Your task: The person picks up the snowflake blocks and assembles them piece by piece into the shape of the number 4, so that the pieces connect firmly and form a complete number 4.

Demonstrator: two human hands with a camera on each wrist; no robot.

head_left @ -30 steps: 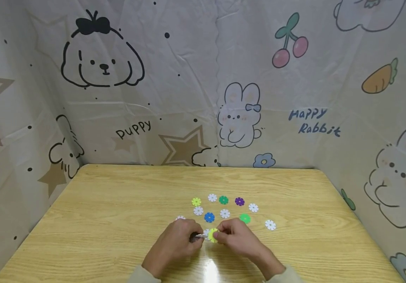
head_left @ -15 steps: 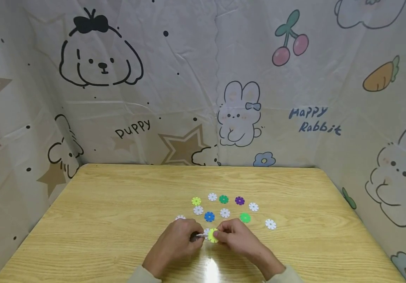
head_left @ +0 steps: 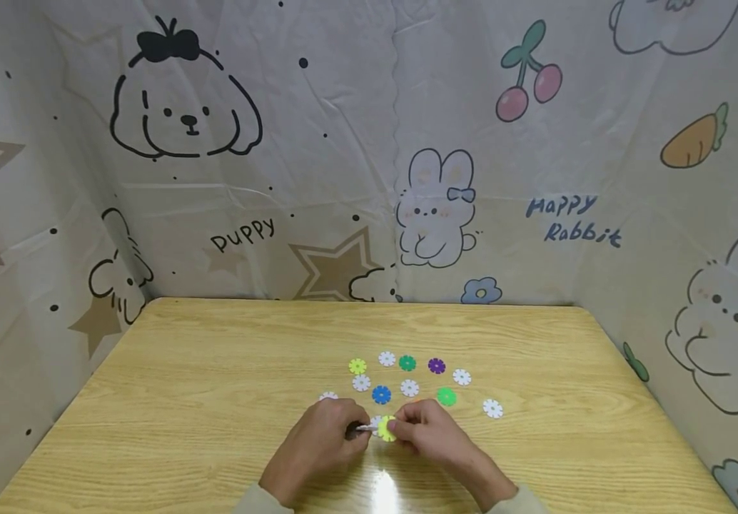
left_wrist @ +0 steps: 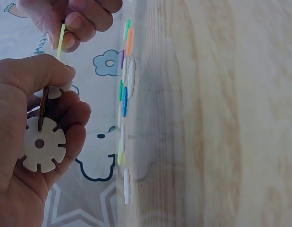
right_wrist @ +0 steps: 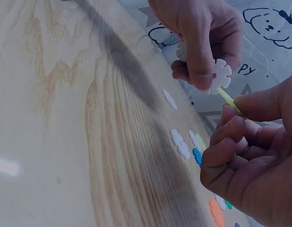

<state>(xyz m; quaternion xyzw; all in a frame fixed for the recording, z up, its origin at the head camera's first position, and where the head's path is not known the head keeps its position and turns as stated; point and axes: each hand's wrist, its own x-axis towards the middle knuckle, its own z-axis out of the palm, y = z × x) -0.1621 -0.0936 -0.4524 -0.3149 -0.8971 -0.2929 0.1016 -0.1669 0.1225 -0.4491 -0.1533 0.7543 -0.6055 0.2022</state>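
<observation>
My left hand (head_left: 327,435) grips a small chain of notched plastic discs between thumb and fingers. In the left wrist view it includes a white disc (left_wrist: 44,153) and a dark brownish disc (left_wrist: 43,111) seen edge-on. Another white disc (right_wrist: 222,75) sticks out past the left thumb in the right wrist view. My right hand (head_left: 440,435) pinches a yellow notched disc (head_left: 387,428) between thumb and forefinger. The yellow disc's edge meets that white disc's rim; how deep it sits in a notch I cannot tell. Fingers hide part of the chain.
Beyond the hands, several loose notched discs lie flat on the wooden table (head_left: 215,371): a blue disc (head_left: 381,395), a purple disc (head_left: 436,366), a bright green disc (head_left: 447,396), white ones, and an orange disc (right_wrist: 216,213) partly behind the right hand. A printed curtain (head_left: 330,143) surrounds the table.
</observation>
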